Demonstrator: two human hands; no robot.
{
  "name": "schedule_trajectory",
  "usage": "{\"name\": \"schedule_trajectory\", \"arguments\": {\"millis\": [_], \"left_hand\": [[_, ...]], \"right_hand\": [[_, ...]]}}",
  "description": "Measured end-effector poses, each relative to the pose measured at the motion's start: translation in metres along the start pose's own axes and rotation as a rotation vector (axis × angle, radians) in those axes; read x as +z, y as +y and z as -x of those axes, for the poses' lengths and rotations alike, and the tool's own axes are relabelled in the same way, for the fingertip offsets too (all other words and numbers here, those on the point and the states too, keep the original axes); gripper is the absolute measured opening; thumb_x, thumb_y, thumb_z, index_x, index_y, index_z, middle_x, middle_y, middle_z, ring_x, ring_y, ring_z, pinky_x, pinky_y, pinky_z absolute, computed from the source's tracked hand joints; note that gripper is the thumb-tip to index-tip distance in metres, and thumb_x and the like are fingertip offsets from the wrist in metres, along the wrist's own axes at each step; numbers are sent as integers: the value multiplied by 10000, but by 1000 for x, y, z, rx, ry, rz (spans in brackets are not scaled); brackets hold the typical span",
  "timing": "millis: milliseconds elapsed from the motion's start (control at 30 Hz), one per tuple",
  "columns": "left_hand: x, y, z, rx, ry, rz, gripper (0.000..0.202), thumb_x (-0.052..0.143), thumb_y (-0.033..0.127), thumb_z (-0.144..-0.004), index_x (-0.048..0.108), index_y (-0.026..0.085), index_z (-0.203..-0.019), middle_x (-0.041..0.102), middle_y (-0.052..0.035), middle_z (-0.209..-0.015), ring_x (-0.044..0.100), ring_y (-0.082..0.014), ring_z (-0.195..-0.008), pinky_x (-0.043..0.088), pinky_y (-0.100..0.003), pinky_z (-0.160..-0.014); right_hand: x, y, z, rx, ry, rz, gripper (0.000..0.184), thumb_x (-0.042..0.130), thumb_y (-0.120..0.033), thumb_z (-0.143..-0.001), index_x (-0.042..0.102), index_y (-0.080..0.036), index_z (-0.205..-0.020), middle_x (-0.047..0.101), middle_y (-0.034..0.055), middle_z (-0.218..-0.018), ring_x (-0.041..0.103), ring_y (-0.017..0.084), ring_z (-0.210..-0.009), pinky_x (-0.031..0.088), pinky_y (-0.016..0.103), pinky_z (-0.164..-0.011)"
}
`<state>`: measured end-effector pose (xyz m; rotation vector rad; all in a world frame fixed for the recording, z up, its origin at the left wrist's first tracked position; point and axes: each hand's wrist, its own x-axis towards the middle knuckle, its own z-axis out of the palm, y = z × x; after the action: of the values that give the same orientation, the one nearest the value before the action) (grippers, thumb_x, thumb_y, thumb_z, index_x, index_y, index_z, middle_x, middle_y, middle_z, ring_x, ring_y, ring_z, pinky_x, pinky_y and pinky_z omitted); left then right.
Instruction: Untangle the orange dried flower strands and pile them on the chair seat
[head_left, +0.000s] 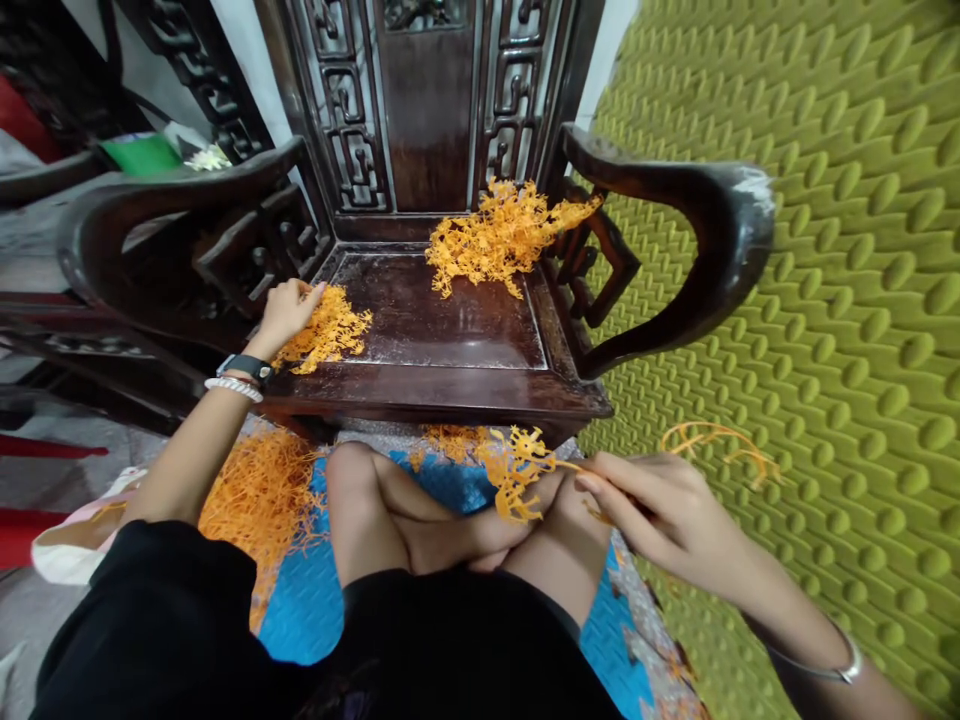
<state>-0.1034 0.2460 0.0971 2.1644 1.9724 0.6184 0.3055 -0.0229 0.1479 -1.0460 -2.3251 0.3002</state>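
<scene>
My left hand (286, 308) rests with curled fingers on a small heap of orange branching plastic pieces (330, 335) at the front left corner of a dark wooden chair seat (442, 320). My right hand (660, 515) is pinched on an orange plastic sprig (519, 470), held above my knees in front of the seat; a thin orange strip (716, 440) curls out behind the hand. A larger heap of the same orange pieces (499, 238) lies at the back right of the seat.
The carved chair has curved armrests on the left (172, 200) and right (675, 190). A green textured foam mat (825, 300) fills the right side. A loose orange pile (259, 495) lies on a blue mat (307, 600) by my crossed legs.
</scene>
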Motion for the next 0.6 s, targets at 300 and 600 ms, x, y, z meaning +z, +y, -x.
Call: {"name": "schedule_trajectory", "arguments": {"millis": [300, 600], "left_hand": [[-25, 118, 117, 551, -251, 504, 480, 459, 462, -938, 464, 146, -1299, 521, -135, -1352, 476, -229, -1251, 346, -363, -1078], [-25, 156, 211, 636, -1056, 747, 331, 498, 376, -948, 548, 137, -1171, 664, -96, -1001, 624, -153, -843, 497, -254, -731]], "right_hand": [[24, -10, -24, -169, -262, -6, 352, 300, -215, -1029, 555, -164, -793, 558, -10, -586, 524, 103, -497, 348, 236, -529], [39, -29, -30, -443, -231, 200, 512, 156, -199, -1037, 579, -162, -752, 579, 22, -567, 505, 161, -484, 360, 313, -523]]}}
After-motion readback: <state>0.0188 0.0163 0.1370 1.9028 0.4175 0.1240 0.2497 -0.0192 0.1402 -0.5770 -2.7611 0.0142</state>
